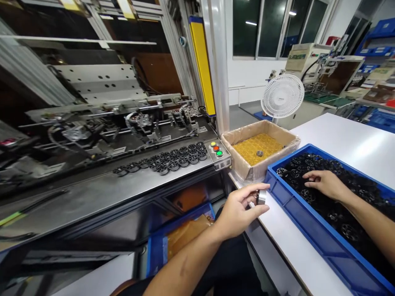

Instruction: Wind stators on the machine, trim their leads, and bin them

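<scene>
My left hand [239,207] grips a short metal cylinder [261,197] with a shiny silver side, between the thumb and fingers. It hangs in front of the white table's near edge, beside the blue crate [304,211]. Over that crate is my right hand [327,183], its thumb and fingers apart and curved a little, with nothing visible between them. Beneath it lie many black round parts [350,231] with spoked, wheel-like faces, heaped loosely. Whether my right fingertips touch any of them I cannot tell.
Rows of similar round parts [174,164] stand on the machine's metal ledge [101,197]. A button box [222,161] ends that ledge. Behind the crate, a plastic-lined carton [247,174] holds yellow material and one round part [259,153]. A white fan [282,96] stands beyond.
</scene>
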Available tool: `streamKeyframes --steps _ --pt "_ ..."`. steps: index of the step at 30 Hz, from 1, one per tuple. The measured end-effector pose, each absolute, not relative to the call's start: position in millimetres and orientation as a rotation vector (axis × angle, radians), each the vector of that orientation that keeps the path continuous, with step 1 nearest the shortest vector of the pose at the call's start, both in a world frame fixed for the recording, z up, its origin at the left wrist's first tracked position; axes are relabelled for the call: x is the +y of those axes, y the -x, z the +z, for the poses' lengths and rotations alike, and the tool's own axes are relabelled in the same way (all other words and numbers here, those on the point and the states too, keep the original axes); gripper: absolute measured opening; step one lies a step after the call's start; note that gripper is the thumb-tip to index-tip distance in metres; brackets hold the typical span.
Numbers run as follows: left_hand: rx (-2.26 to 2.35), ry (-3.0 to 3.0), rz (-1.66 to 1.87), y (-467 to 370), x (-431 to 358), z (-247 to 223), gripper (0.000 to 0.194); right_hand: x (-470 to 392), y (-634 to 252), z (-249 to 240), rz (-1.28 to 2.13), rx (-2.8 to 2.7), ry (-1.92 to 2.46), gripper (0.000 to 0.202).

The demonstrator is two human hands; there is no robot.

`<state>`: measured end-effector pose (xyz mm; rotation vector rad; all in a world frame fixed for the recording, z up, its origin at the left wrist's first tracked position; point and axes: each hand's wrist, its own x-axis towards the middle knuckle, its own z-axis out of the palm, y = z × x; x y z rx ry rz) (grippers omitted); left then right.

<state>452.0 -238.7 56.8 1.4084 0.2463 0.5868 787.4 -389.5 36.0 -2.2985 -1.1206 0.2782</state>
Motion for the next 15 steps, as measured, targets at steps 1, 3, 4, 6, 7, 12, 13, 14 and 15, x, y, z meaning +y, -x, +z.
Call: streamKeyframes --steps 1,3,4,6,7,12,13,14,15 --pt "0.223 -1.344 0.573 -451.5 -237.4 57.5 0.045 -388.4 -786.0 35.3 0.316 -1.090 2.276 0.026" --pt "0.198 -1.267 0.575 -450.2 -235.4 58.0 0.045 -385.8 -781.7 34.3 0.382 -1.005 2.208 0.028" --pt "0.197 -1.251 0.581 -449.5 -234.6 58.3 0.044 -384.2 -779.1 34.4 0.401 -0.962 2.171 0.029" --pt "0.201 -1.237 0.588 -447.6 -233.9 59.9 0.042 -380.4 -772.3 36.8 0.408 -0.884 2.105 0.031" --pt "0.206 -1.232 0.594 -446.7 -233.9 61.6 0.041 -378.7 -767.3 39.6 0.398 -0.855 2.076 0.031" --pt "0.255 -1.237 0.605 -445.5 -239.3 73.7 0.041 -381.6 -706.9 70.4 0.259 -0.884 1.929 0.027" --pt "0.257 -1.229 0.603 -446.7 -241.6 75.5 0.042 -385.4 -687.8 78.4 0.212 -0.959 1.879 0.024" --pt "0.254 -1.214 0.596 -448.4 -244.3 76.9 0.043 -389.9 -668.3 85.9 0.105 -1.120 1.782 0.018" --pt "0.247 -1.194 0.581 -450.7 -247.2 77.8 0.045 -394.6 -649.8 92.4 0.000 -1.293 1.675 0.013"
